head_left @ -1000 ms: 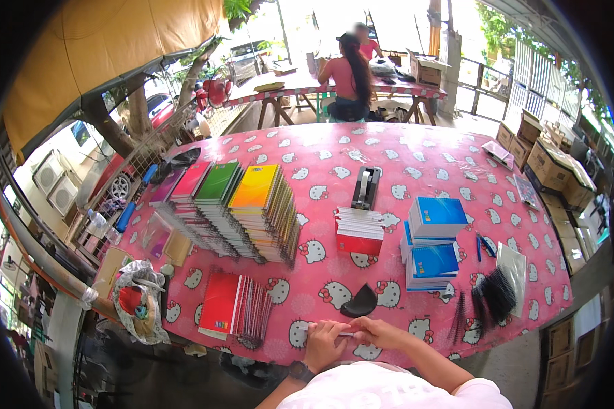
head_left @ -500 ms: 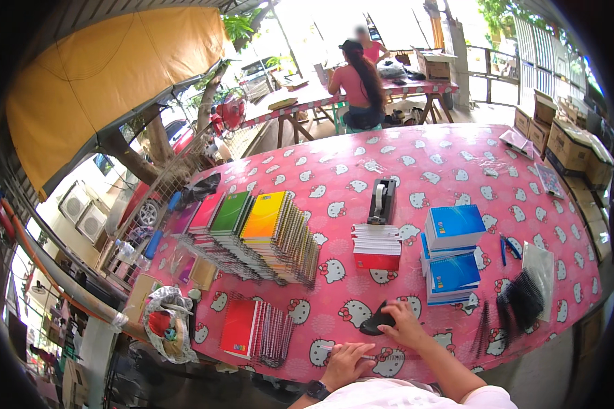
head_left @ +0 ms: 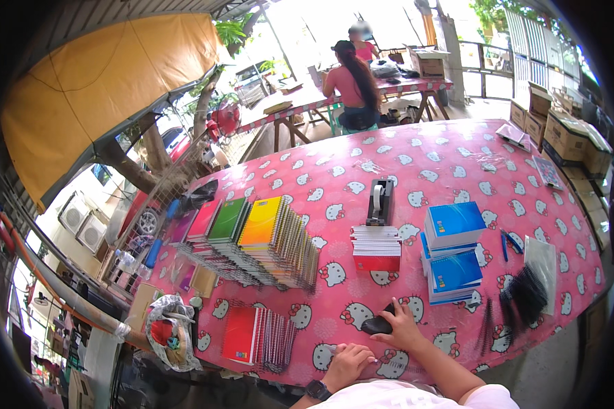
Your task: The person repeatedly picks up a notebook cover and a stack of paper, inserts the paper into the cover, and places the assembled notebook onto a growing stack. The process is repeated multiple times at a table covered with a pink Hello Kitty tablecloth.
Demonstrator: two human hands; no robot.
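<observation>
My right hand (head_left: 404, 328) is on a small black rounded object (head_left: 373, 326) lying on the table, its thumb and fingers around it; its kind is unclear. Close to the near edge, my left hand (head_left: 349, 362) rests on the tabletop with its fingers together and bent; whatever lies under them is hidden. A thin coil-like strip seems to lie beside its fingertips. Left of that hand stands a row of red spiral notebooks (head_left: 242, 334). Ahead of my hands are a stack of white-paged pads with a red cover (head_left: 377, 262) and a black tape dispenser (head_left: 381, 202).
Blue notebooks (head_left: 455, 273) stand stacked on the right, near blue pens (head_left: 504, 247) and loose black binding coils (head_left: 525, 300). Yellow, green and pink notebook stacks (head_left: 262, 221) fill the left. A plastic bag (head_left: 172, 334) hangs at the left edge. Two people sit at a farther table.
My right hand has shifted its grip on the black object, the forefinger now stretched forward. My left hand's fingers have bent in slightly. The view has moved a little.
</observation>
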